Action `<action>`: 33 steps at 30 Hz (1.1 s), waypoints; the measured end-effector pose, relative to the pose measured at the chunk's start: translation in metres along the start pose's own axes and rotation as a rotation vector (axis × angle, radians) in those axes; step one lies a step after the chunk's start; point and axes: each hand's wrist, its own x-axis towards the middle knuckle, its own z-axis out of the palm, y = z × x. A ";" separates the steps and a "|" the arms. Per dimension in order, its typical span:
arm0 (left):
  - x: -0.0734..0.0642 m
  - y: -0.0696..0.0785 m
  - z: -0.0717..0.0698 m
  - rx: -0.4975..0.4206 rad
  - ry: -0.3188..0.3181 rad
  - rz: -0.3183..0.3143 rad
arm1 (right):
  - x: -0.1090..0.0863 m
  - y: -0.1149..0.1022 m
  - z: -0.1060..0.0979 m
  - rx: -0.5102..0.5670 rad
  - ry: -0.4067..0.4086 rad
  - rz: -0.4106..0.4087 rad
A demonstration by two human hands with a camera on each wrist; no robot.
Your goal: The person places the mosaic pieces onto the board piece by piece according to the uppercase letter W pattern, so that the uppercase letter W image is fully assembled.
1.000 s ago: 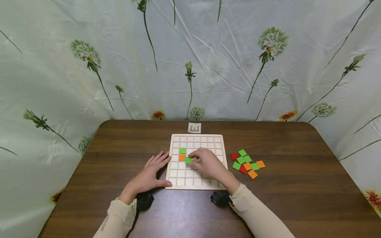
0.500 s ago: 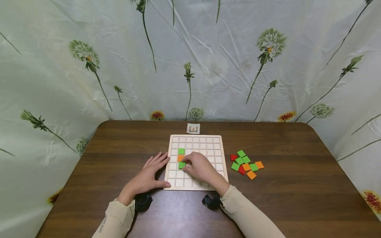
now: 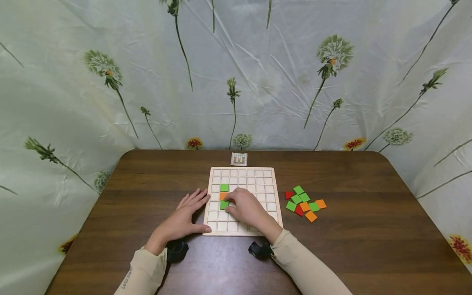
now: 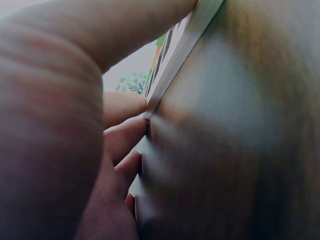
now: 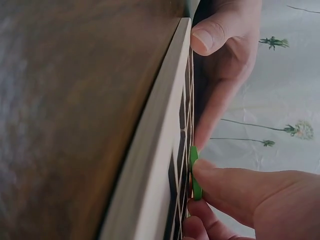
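A square wooden grid board (image 3: 236, 233) lies on the table in the head view. My right hand (image 3: 248, 208) pinches a green square tile (image 3: 224, 205) between thumb and fingertips, just below an orange tile (image 3: 223, 196) in the same column. Another green tile (image 3: 224, 187) sits above the orange one. In the right wrist view, the pinched green tile (image 5: 194, 162) stands slightly tilted at the grid surface; whether it is fully seated I cannot tell. My left hand (image 3: 184, 213) rests at the board's left edge, its fingers extended and its thumb on the lower-left corner.
Right of the board lies a loose group of green, orange and red tiles (image 3: 304, 197). A small printed pattern card (image 3: 239, 159) lies behind the board. The brown table (image 3: 350, 246) ends at a flower-patterned cloth backdrop (image 3: 276, 90).
My right hand has moved left with the green tile, from the neighbouring column to the cell under the orange tile. The left hand has stayed at the board's edge.
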 end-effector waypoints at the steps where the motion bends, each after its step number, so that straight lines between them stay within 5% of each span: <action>1: 0.000 0.000 0.000 0.000 0.000 0.000 | 0.000 0.000 0.000 -0.003 0.002 -0.004; 33: 0.001 -0.001 0.000 0.009 -0.005 0.002 | -0.003 0.000 -0.004 0.044 0.001 0.037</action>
